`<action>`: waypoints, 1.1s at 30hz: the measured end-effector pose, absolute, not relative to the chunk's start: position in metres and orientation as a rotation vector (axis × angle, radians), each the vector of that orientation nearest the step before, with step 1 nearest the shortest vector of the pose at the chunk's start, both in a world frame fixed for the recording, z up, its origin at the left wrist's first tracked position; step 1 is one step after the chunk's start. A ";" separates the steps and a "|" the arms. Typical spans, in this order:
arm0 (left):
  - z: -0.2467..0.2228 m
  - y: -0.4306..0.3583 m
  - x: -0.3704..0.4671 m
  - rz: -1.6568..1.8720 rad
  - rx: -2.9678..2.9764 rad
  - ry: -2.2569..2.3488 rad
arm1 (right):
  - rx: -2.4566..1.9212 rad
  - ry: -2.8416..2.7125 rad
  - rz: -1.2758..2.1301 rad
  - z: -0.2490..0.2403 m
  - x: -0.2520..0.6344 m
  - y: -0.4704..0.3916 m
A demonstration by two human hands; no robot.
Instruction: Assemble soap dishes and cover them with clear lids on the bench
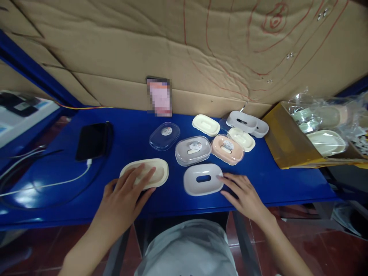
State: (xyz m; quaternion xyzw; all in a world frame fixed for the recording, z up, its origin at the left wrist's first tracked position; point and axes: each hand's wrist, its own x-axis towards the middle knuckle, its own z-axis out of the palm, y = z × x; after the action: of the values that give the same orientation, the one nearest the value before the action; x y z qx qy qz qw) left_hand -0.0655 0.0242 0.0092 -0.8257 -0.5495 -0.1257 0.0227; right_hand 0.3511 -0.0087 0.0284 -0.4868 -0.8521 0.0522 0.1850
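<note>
My left hand [128, 188] lies over a cream oval plastic dish [162, 172], fingers spread across its inside and thumb by its near edge. Beside it, a pale grey oval dish [189, 184] with a slot in its middle lies flat. My right hand [240, 191] touches that dish's right rim with its fingertips, fingers apart. Just behind are a lidded grey dish [184, 151] and a lidded peach dish [237, 153], both with round stickers. Farther back lie a loose clear lid [159, 140], a cream dish [201, 120] and another cream dish [247, 143].
Grey slotted pieces [250, 122] sit against the cardboard wall [115, 46]. An open cardboard box [276, 142] with bagged dishes stands at right. A black phone [91, 142] with a white cable [71, 178] lies at left. Another phone [159, 97] leans upright at the back.
</note>
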 end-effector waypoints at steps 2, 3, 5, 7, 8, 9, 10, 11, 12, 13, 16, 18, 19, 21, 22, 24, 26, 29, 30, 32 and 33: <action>0.012 0.021 -0.065 -0.437 -2.529 -1.692 | -1.347 -2.413 0.165 0.026 0.336 -0.011; 0.013 0.020 -0.065 -0.462 -2.515 -1.688 | -1.329 -2.416 0.172 0.025 0.329 -0.011; 0.015 0.019 -0.065 -0.519 -2.481 -1.696 | -1.293 -2.414 0.174 0.025 0.319 -0.010; 0.018 0.019 -0.065 -0.592 -2.451 -1.722 | -1.271 -2.400 0.171 0.025 0.312 -0.009; 0.019 0.018 -0.064 -0.629 -2.436 -1.745 | -1.265 -2.392 0.173 0.025 0.309 -0.008; 0.019 0.018 -0.062 -0.663 -2.416 -1.770 | -1.262 -2.385 0.178 0.025 0.306 -0.008; 0.020 0.018 -0.061 -0.690 -2.395 -1.794 | -1.263 -2.378 0.183 0.025 0.304 -0.008; 0.019 0.018 -0.059 -0.707 -2.376 -1.811 | -1.269 -2.368 0.182 0.024 0.303 -0.008; 0.018 0.017 -0.058 -0.712 -2.361 -1.822 | -1.280 -2.352 0.169 0.024 0.303 -0.009; 0.017 0.017 -0.057 -0.710 -2.357 -1.822 | -1.295 -2.334 0.146 0.024 0.304 -0.009; 0.011 0.016 -0.054 -0.706 -2.408 -1.761 | -1.297 -2.279 0.122 0.022 0.314 -0.012; 0.007 0.012 -0.052 -0.719 -2.447 -1.702 | -1.266 -2.235 0.220 0.020 0.322 -0.015; 0.006 0.009 -0.049 -0.724 -2.471 -1.673 | -1.254 -2.198 0.284 0.019 0.325 -0.016; 0.003 0.003 -0.041 -0.732 -2.541 -1.632 | -1.238 -2.102 0.379 0.017 0.328 -0.021; 0.003 0.000 -0.034 -0.742 -2.578 -1.622 | -1.229 -2.061 0.409 0.016 0.328 -0.023; 0.001 -0.005 -0.018 -0.790 -2.643 -1.613 | -1.182 -2.041 0.456 0.017 0.322 -0.027; 0.000 -0.008 0.000 -0.879 -2.693 -1.570 | -1.115 -2.110 0.496 0.019 0.313 -0.028; 0.000 -0.008 0.020 -0.956 -2.752 -1.512 | -1.062 -2.269 0.465 0.022 0.299 -0.025; 0.000 -0.007 0.024 -0.947 -2.766 -1.518 | -1.061 -2.317 0.429 0.022 0.295 -0.023; 0.001 -0.005 0.027 -0.906 -2.793 -1.544 | -1.072 -2.391 0.329 0.021 0.290 -0.019; 0.001 -0.004 0.026 -0.892 -2.807 -1.546 | -1.076 -2.412 0.275 0.020 0.288 -0.017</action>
State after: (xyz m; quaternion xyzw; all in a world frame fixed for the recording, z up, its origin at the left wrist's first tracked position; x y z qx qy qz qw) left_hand 0.0262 -0.0039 0.0013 -0.8403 -0.4628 -0.2670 -0.0920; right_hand 0.2881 -0.0170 0.0204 -0.3934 -0.8815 0.1004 0.2409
